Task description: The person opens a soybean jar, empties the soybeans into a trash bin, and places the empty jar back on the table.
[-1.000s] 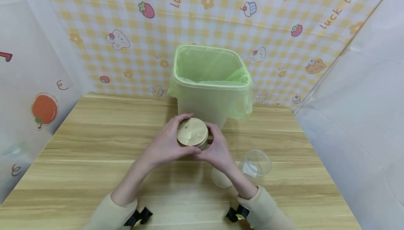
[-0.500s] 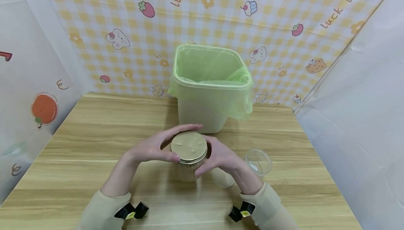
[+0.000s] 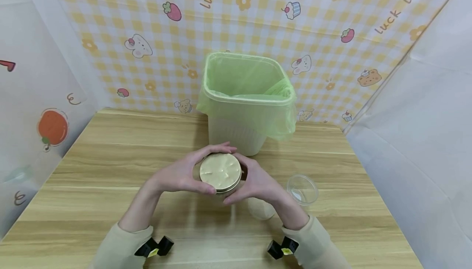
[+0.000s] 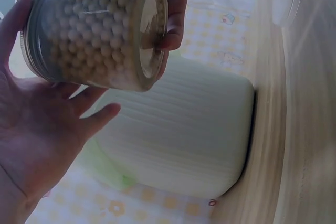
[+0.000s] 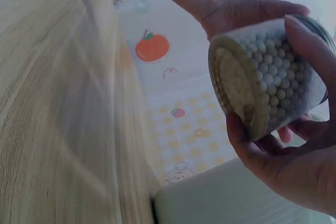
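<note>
A clear jar (image 4: 100, 35) filled with small pale round beads is held up above the table, its gold metal lid (image 3: 220, 171) facing the head camera. My left hand (image 3: 180, 174) curls round the lid end, thumb at the near rim and fingers along the far side. My right hand (image 3: 259, 181) grips the jar body lower down, its fingers reaching to the base in the right wrist view. The lid sits on the jar. In the head view most of the jar body is hidden beneath the lid.
Behind the hands stands a white bin (image 3: 236, 131) lined with a green bag (image 3: 274, 115). To the right, a clear round cup (image 3: 302, 189) and a translucent disc (image 3: 261, 208) lie on the wooden table (image 3: 147, 137). A checked cloth hangs at the back.
The jar has come away from the bin, toward me. Since half a second ago it has tipped so its lid faces up more, and my left thumb has shifted right along the rim.
</note>
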`<state>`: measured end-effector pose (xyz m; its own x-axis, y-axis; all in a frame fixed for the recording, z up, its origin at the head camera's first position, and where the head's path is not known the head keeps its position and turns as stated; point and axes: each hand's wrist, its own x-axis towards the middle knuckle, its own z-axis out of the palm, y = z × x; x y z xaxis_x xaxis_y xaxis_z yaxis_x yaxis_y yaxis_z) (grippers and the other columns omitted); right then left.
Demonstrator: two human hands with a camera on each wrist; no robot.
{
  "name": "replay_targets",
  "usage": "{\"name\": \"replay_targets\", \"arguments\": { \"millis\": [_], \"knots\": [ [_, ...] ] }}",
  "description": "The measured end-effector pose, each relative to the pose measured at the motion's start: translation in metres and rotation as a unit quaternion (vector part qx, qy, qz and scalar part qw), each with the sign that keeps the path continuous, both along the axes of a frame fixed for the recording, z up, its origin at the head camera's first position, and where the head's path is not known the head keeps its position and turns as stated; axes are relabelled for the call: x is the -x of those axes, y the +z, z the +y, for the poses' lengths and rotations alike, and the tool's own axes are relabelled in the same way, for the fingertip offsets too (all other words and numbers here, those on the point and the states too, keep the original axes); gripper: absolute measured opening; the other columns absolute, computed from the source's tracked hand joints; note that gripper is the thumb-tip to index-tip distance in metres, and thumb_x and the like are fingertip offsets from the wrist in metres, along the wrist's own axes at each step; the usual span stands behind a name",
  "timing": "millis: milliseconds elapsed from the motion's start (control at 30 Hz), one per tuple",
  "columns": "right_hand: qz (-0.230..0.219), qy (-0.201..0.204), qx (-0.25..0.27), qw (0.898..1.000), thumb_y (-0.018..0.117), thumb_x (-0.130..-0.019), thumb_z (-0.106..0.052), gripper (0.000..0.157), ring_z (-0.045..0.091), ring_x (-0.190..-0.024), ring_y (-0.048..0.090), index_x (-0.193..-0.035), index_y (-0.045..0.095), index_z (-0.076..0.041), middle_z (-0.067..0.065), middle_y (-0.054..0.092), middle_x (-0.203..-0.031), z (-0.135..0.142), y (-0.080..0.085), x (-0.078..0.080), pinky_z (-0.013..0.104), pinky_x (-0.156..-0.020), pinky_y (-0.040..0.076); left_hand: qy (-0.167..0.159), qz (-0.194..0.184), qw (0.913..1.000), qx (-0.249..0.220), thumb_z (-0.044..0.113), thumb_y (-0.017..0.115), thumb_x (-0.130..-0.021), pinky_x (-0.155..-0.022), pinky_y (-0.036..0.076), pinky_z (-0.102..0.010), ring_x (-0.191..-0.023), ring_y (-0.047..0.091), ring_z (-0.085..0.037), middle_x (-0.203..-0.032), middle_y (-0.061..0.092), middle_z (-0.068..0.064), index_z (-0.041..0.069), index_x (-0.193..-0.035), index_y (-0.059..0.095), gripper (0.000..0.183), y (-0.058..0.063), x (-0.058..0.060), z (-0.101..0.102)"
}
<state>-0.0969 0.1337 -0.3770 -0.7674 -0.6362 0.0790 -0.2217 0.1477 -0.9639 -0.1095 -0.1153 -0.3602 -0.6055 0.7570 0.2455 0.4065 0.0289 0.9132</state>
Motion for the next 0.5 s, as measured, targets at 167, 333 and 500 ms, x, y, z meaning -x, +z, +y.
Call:
{"name": "replay_targets", "arguments": {
  "millis": [167, 333, 500],
  "knots": [
    [0.033, -0.078, -0.014, 0.996, 0.097, -0.060, -0.005, 0.092, 0.019, -0.122, 0.061, -0.141, 0.053, -0.012, 0.008, 0.062, -0.136, -0.005, 0.000, -0.005, 0.030, -0.104, 0.052, 0.081, 0.031, 0.9960, 0.022, 0.021, 0.087, -0.079, -0.123, 0.022, -0.066, -0.160, 0.023, -0.028, -0.163, 0.043, 0.001, 0.020, -0.152, 0.045, 0.083, 0.004, -0.003, 0.003],
    [0.051, -0.162, -0.023, 0.985, 0.097, -0.062, -0.013, 0.090, 0.018, -0.122, 0.060, -0.141, 0.052, -0.014, 0.004, 0.061, -0.137, -0.012, -0.002, -0.011, 0.031, -0.102, 0.053, 0.172, 0.057, 0.9816, 0.061, 0.032, 0.090, -0.077, -0.119, 0.034, -0.060, -0.152, 0.036, -0.027, -0.161, 0.043, -0.001, 0.022, -0.151, 0.047, 0.086, 0.009, -0.009, 0.010],
    [0.082, -0.239, -0.041, 0.967, 0.098, -0.063, -0.022, 0.090, 0.016, -0.120, 0.057, -0.140, 0.052, -0.018, 0.000, 0.058, -0.137, -0.018, -0.005, -0.015, 0.033, -0.096, 0.053, 0.255, 0.105, 0.9573, 0.087, 0.043, 0.092, -0.072, -0.113, 0.043, -0.054, -0.142, 0.048, -0.025, -0.154, 0.048, -0.002, 0.020, -0.147, 0.049, 0.089, 0.009, -0.012, 0.020]
  ]
}}
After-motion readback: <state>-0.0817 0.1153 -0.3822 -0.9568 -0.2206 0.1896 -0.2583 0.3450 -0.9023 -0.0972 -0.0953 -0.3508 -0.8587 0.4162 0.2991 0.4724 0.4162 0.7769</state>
